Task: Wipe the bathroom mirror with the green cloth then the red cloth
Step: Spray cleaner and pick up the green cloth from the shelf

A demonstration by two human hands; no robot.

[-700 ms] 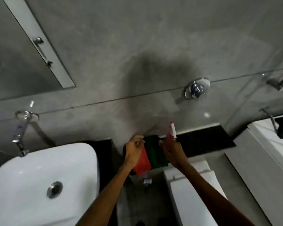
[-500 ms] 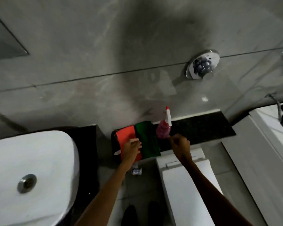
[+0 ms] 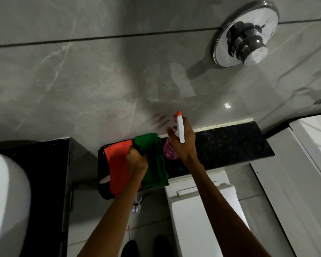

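1. Left hand point(image 3: 136, 161) closed in a fist over the seam between the red cloth point(image 3: 117, 164) and the green cloth point(image 3: 152, 160); grip bunched tight, though which cloth sits inside it cannot be told.
2. Right hand point(image 3: 183, 143) wrapped around the neck of a spray bottle point(image 3: 180, 129), grip holding it just below the white trigger head with its red nozzle tip; pink body of the bottle visible under the palm.
3. Both cloths lying side by side on a dark tray point(image 3: 101, 154), red on the left, green on the right, edges touching.
4. Tray resting at the left end of a black speckled ledge point(image 3: 230, 145) running along the foot of the grey tiled wall point(image 3: 100, 80).
5. Chrome round wall valve point(image 3: 246, 32) well above and to the right of the bottle.
6. White toilet tank point(image 3: 202, 210) just below the ledge, under the right forearm.
7. White basin point(image 3: 6, 201) at far left, set on a black surface point(image 3: 44, 182), well apart from the cloths.
8. Small chrome fitting point(image 3: 137, 204) below the tray, partly hidden by the left forearm.
9. Dark shoes point(image 3: 146, 247) on the pale floor at the bottom edge.
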